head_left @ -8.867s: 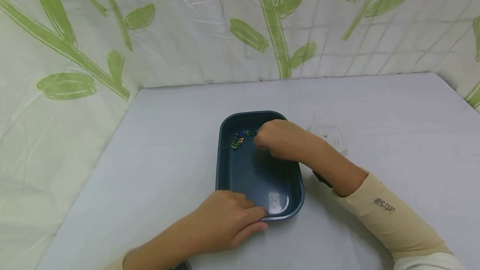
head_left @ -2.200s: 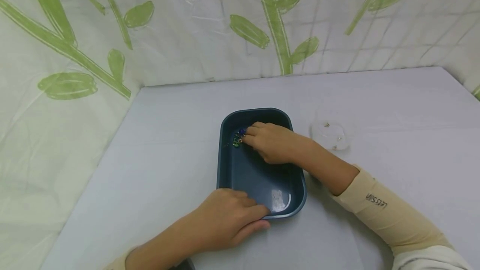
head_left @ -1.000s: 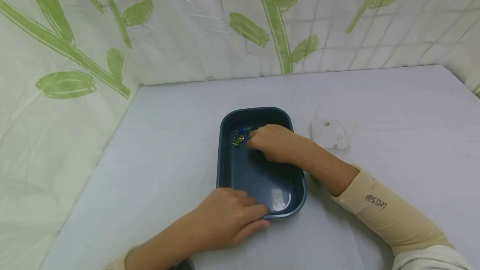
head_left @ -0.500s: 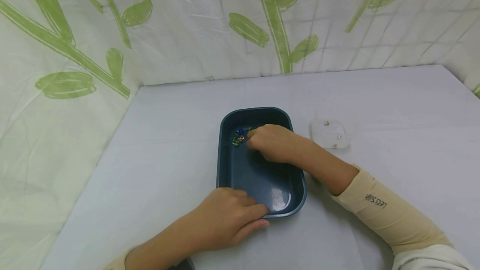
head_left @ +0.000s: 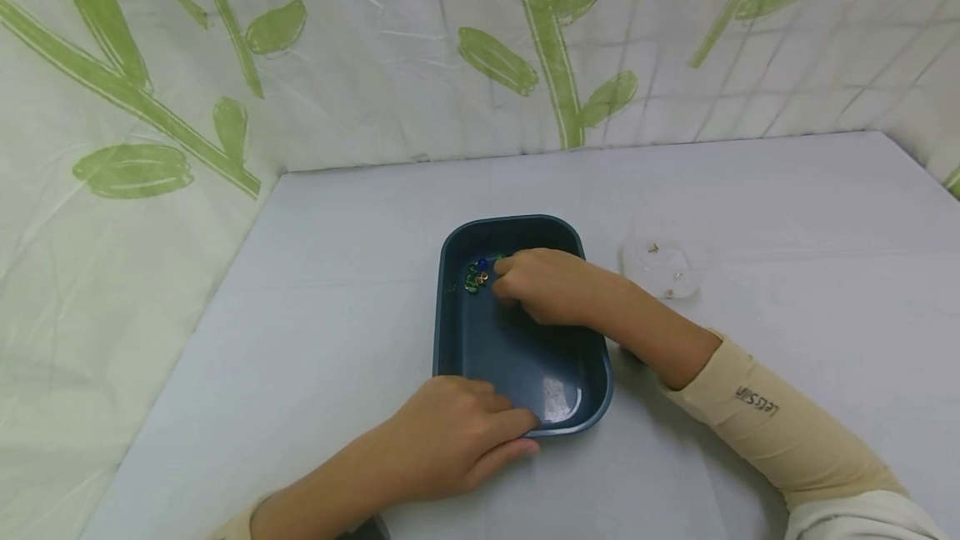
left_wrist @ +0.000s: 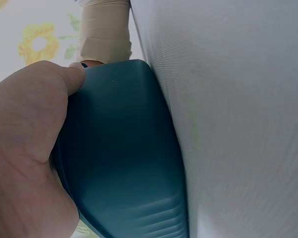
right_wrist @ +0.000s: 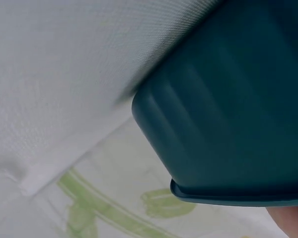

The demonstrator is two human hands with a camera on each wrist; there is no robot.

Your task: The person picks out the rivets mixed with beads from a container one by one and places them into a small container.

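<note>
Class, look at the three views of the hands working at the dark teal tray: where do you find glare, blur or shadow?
Head view: sharp, evenly lit, with a white patch of glare on the floor of the dark teal plastic tray and soft shadow under the right hand. Left wrist view: the left hand is very close and soft. Right wrist view: the tray's outer wall is blurred.

The right hand (head_left: 543, 283) covers its own fingertips, so whether they pinch any of the small beads (head_left: 477, 273) stays unclear. The specks inside the clear dish (head_left: 666, 267) are too tiny to identify.
</note>
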